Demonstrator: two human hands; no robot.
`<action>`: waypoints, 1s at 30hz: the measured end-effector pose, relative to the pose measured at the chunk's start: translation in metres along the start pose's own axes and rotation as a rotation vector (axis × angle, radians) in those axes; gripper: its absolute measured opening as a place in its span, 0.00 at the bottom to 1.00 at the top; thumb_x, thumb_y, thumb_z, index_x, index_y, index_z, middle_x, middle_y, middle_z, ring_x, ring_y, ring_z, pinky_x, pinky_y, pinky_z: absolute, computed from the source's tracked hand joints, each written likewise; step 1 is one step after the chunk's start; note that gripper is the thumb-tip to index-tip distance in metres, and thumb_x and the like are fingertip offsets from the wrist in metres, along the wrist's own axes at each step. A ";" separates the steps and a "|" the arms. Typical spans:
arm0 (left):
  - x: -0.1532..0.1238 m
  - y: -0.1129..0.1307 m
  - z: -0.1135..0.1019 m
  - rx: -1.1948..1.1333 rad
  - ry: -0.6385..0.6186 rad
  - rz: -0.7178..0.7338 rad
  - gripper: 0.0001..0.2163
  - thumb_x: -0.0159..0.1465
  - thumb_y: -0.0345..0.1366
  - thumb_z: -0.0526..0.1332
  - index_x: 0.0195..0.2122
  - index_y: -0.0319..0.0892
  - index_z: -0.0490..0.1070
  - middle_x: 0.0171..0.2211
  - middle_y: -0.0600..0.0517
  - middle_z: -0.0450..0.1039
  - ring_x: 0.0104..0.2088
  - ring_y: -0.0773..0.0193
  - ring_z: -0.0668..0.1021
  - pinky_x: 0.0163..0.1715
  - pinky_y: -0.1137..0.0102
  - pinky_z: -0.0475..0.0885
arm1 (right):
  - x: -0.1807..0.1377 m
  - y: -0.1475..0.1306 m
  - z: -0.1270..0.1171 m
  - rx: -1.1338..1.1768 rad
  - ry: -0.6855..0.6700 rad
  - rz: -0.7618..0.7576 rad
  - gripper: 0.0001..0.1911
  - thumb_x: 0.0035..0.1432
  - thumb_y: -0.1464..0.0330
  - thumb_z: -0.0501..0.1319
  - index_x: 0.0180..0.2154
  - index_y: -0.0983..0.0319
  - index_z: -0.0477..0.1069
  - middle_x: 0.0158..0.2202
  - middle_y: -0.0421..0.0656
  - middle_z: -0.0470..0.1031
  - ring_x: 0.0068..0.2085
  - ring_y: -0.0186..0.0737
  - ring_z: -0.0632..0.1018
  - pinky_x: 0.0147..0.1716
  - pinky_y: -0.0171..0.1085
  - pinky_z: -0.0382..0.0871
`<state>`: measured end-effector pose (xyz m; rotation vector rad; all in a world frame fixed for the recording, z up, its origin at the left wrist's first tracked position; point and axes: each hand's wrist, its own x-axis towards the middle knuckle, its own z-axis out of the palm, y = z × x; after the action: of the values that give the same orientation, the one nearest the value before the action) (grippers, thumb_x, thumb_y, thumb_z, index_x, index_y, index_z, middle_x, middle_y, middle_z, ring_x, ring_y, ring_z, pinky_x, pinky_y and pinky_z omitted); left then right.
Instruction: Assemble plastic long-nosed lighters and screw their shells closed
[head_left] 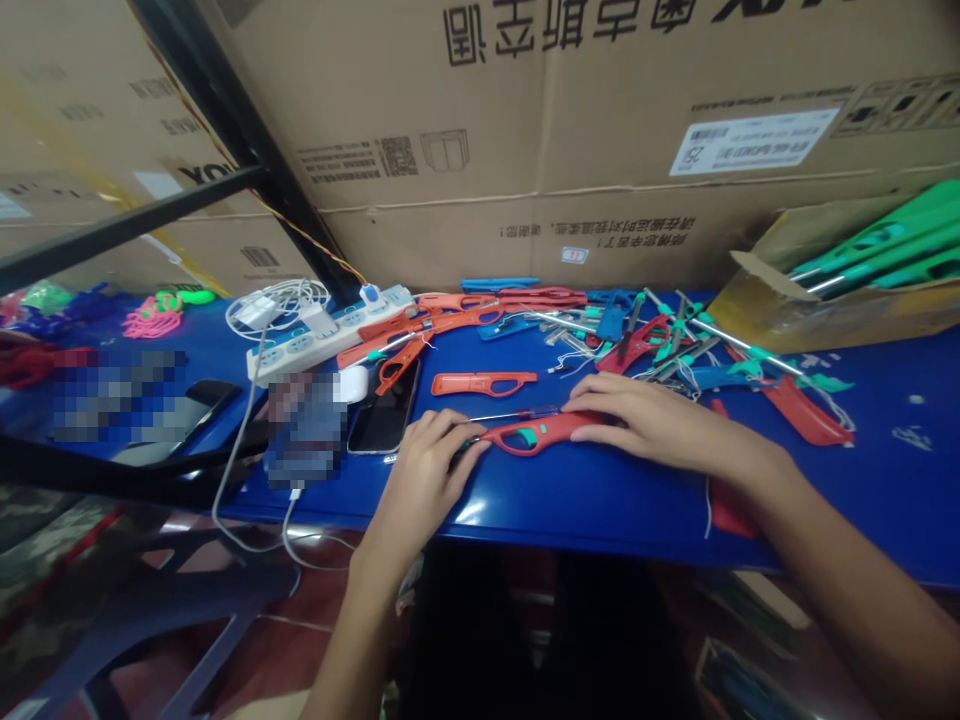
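Observation:
A red plastic handle shell with a green trigger [534,433] lies on the blue table [570,500] in front of me. My right hand [645,420] rests flat over its right end, fingers stretched out and pressing it down. My left hand [427,455] is curled at the shell's left end, fingers pinched on a small part I cannot make out. A thin screwdriver [510,413] lies just behind the shell. Another red shell half [484,383] lies farther back.
A pile of red, blue and green handle parts and metal rods [637,335] covers the back of the table. A cardboard box of green handles [862,270] stands at right. A power strip [330,330], cables and phones [386,410] lie at left. Large cartons form the back wall.

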<state>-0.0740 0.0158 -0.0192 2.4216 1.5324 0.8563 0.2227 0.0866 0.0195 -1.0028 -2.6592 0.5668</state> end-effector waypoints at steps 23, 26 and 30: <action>0.006 0.011 0.002 0.348 0.101 0.153 0.07 0.73 0.36 0.58 0.41 0.42 0.74 0.39 0.51 0.79 0.40 0.57 0.77 0.52 0.56 0.64 | -0.001 -0.032 0.021 -0.523 0.053 -0.025 0.14 0.65 0.69 0.62 0.52 0.64 0.74 0.46 0.49 0.76 0.46 0.49 0.78 0.42 0.44 0.70; 0.018 0.023 -0.012 0.369 0.146 0.217 0.08 0.73 0.36 0.57 0.41 0.42 0.74 0.39 0.51 0.80 0.41 0.57 0.77 0.56 0.54 0.63 | 0.002 -0.037 0.024 -0.581 0.127 0.028 0.09 0.63 0.72 0.62 0.46 0.66 0.73 0.44 0.50 0.78 0.45 0.51 0.79 0.45 0.45 0.68; 0.061 0.032 -0.027 0.520 0.145 0.316 0.11 0.74 0.38 0.55 0.41 0.40 0.76 0.41 0.48 0.79 0.44 0.53 0.76 0.59 0.47 0.60 | 0.020 -0.027 0.008 -0.569 0.123 0.151 0.08 0.68 0.71 0.58 0.47 0.63 0.71 0.41 0.48 0.80 0.40 0.48 0.81 0.34 0.39 0.64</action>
<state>-0.0443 0.0487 0.0399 3.1003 1.6079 0.7709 0.1894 0.0791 0.0263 -1.3367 -2.6971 -0.2474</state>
